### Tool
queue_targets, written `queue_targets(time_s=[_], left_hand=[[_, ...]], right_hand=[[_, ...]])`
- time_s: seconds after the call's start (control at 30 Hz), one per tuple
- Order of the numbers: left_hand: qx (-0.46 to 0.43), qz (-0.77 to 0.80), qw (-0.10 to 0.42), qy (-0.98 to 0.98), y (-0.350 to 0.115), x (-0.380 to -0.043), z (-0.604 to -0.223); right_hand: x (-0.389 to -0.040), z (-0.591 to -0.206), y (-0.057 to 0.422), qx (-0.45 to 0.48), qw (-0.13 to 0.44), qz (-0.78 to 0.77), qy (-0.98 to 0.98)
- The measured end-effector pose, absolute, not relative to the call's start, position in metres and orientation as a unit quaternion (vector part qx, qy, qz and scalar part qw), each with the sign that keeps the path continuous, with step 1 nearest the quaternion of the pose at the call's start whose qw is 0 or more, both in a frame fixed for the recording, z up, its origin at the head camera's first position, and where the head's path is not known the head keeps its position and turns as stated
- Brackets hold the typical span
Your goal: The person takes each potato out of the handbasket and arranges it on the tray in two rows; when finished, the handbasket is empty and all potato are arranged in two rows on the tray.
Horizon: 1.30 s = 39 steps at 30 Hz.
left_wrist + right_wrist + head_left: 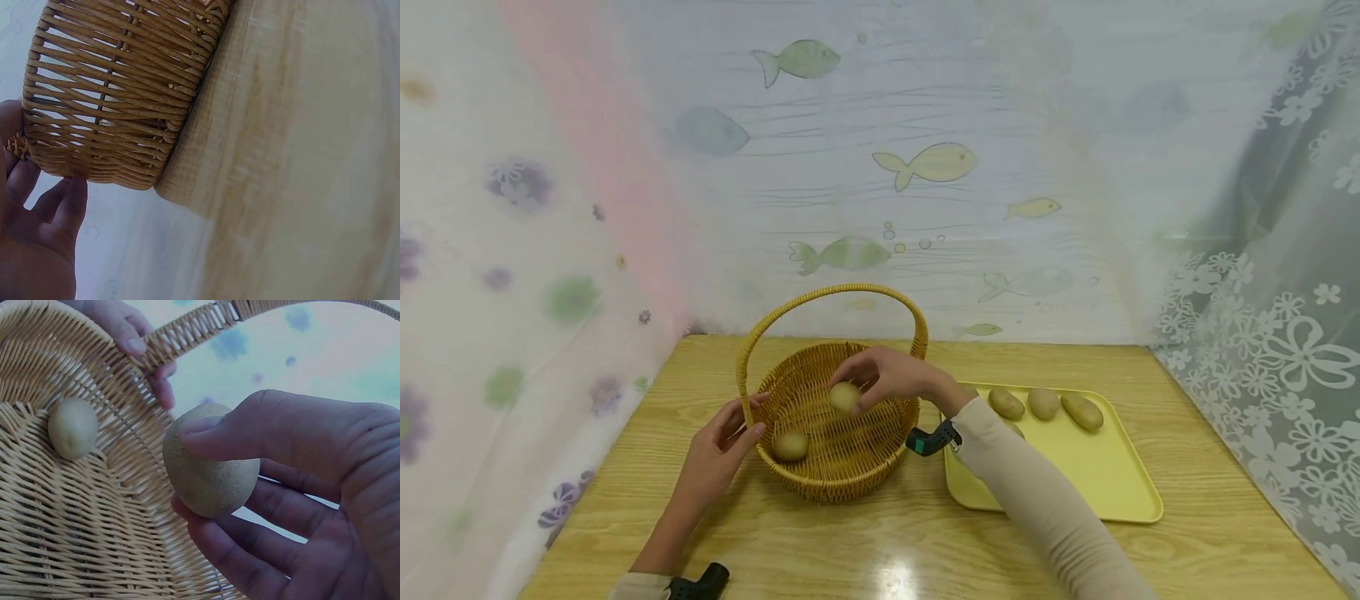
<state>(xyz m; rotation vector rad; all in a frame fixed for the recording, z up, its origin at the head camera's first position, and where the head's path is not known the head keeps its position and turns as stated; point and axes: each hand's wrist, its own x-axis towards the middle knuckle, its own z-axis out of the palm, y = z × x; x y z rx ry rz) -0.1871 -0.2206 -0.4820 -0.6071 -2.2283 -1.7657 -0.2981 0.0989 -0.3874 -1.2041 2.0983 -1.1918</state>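
Observation:
A round wicker basket (835, 485) with a tall arched handle stands on the table. One potato (791, 446) lies inside it by the left wall, also seen as a pale potato (73, 428) in the right wrist view. Over the basket, my right hand (887, 379) pinches another potato (209, 469) between thumb and fingers. My left hand (718, 446) grips the basket's rim at the left foot of the handle. In the left wrist view, the fingers of that hand (40, 219) lie against the outside of the weave.
Right of the basket lies a yellow tray (1075, 479) with several potatoes (1043, 404), partly covered by my right forearm. The wooden table (820, 550) ends at a curtain (925, 108) with fish prints behind, and patterned sheets hang at both sides.

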Motion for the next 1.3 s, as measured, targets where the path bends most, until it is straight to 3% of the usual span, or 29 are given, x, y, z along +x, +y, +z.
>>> queue_targets(time_s=[1.3], left_hand=[[-0.204, -0.598, 0.12, -0.766, -0.222, -0.188, -0.483]], right_hand=[[-0.277, -0.382, 0.141, -0.408, 0.196, -0.481, 0.751]])
